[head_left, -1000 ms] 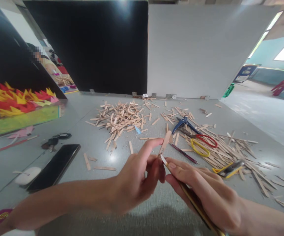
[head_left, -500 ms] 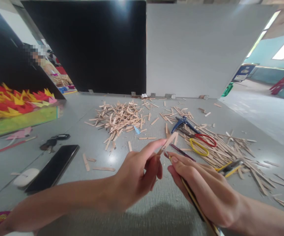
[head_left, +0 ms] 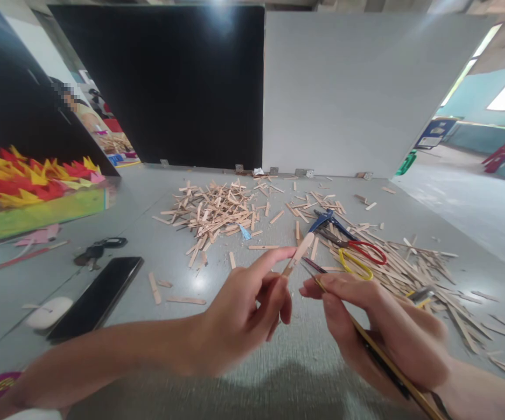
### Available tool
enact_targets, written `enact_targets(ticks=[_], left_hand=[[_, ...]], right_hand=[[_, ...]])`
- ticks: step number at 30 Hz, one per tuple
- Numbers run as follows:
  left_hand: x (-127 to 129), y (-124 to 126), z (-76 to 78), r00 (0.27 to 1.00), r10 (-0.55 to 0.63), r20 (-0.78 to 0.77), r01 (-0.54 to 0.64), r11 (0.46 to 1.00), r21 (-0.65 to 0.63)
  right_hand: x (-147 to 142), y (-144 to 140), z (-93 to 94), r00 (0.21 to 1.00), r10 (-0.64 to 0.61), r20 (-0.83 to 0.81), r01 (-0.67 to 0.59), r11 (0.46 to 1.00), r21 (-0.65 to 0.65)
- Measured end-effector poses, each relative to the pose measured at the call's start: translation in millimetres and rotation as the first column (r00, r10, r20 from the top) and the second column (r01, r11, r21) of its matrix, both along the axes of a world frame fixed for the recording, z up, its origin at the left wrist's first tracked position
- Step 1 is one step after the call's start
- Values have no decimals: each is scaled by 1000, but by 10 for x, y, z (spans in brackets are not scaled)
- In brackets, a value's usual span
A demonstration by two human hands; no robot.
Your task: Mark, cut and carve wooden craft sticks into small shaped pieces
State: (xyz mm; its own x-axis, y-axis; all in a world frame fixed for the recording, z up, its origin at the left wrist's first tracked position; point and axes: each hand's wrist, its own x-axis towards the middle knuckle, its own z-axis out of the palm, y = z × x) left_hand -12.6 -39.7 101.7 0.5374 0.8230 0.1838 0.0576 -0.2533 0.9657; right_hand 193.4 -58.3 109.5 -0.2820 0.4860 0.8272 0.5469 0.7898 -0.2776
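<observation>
My left hand (head_left: 246, 294) pinches a short wooden craft stick (head_left: 301, 252) between thumb and fingers, its rounded end pointing up and away, the index finger along its side. Dark marks show on the stick near the fingers. Close by on the right, my right hand (head_left: 379, 326) is closed around a slim yellow-and-black cutter knife (head_left: 368, 337), its thin tip pointing toward the stick but apart from it. The long body of the knife runs back under the palm, partly hidden.
A heap of short wooden sticks (head_left: 217, 210) lies ahead; long sticks, scissors (head_left: 366, 252), blue pliers-like cutters (head_left: 329, 220) and a yellow tool (head_left: 421, 296) lie right. A phone (head_left: 97, 297), white mouse (head_left: 49, 312), keys (head_left: 93, 254) and folded paper (head_left: 29, 178) are left. Upright boards (head_left: 375, 93) stand behind.
My right hand has drawn back to the right and turned, taking the knife tip away from the stick. My left hand stays nearly in place, still pinching the stick.
</observation>
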Motion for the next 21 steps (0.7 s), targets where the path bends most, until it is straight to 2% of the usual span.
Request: enact_targets(ticks=[8,13,17,21], left_hand=[[5,4,10,1000,-28,4,28,999,-17],[13,-3,8,999,-33,-11,33,999,10],[19,-8,7,999,-10,-38,12,999,34],[12,-16,-5,1000,-7,-29,8,999,37]], right_hand=[[-3,9,-14,999,14,34,-14,1000,-4],[-25,-49,30,997,-71,-7,70,994,-84],[12,-71,91,999,-40,28,43,990,-135],[37,-55,66,1000,-23,3,24,985,-171]])
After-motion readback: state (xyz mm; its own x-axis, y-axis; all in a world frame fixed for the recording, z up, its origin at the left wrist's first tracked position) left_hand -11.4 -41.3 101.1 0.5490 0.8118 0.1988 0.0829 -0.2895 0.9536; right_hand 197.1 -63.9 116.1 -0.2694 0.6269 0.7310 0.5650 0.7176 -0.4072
